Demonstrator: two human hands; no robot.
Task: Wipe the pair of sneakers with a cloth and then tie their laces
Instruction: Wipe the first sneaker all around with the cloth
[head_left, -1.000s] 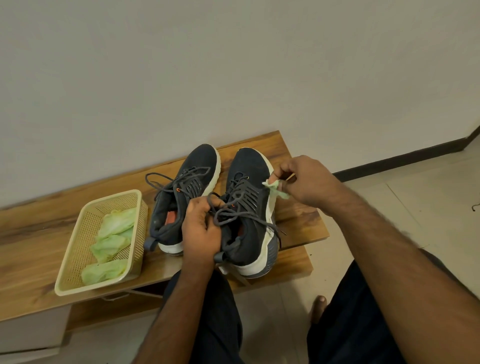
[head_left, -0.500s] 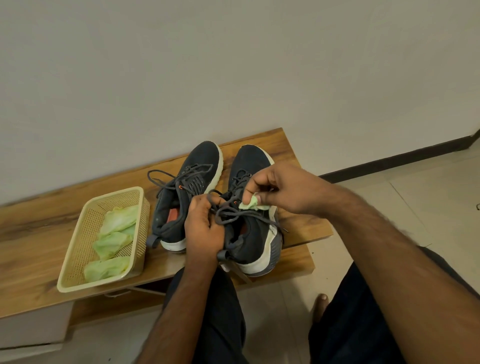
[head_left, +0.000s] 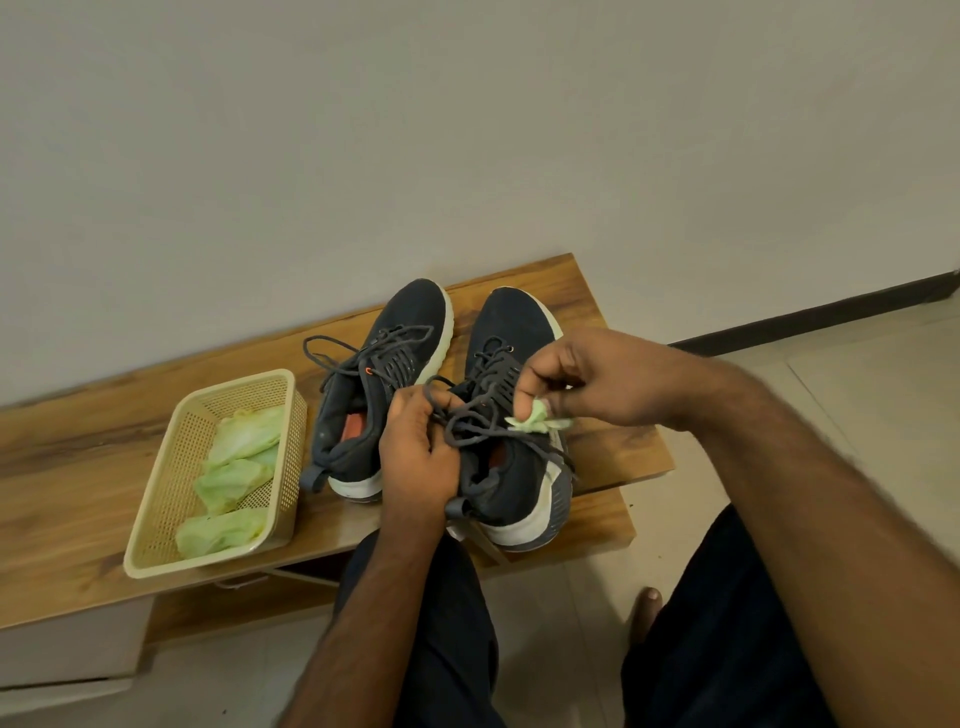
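No readable text or labels, perhaps from blur

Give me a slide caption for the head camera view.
Left hand steadies a dark sneaker while right hand wipes its laces with a green cloth.

home: wooden bench (head_left: 597, 312), tiled floor (head_left: 857, 405), plain wall (head_left: 467, 130).
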